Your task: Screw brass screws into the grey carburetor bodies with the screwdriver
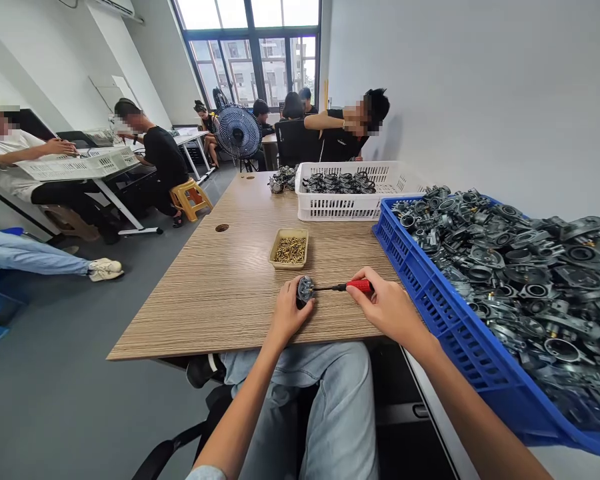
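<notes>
My left hand (289, 312) is closed around a small grey metal casting (305, 288), held at the table's near side. In my right hand (387, 303) is a screwdriver with a red handle (359, 286), pinched between thumb and fingers. Its dark shaft (330, 288) lies level and points left, the tip meeting the casting's right side. Whether the tip sits in a screw is too small to tell. Just beyond my hands stands a small beige tray (271, 259) filled with brass-coloured screws (291, 251).
A blue crate (410, 257) heaped with grey metal castings (520, 267) stands on my right. Behind it is a white crate (335, 212) holding dark assemblies (339, 183); more parts (283, 180) lie beside it. A fan (239, 132) and several seated people occupy the background.
</notes>
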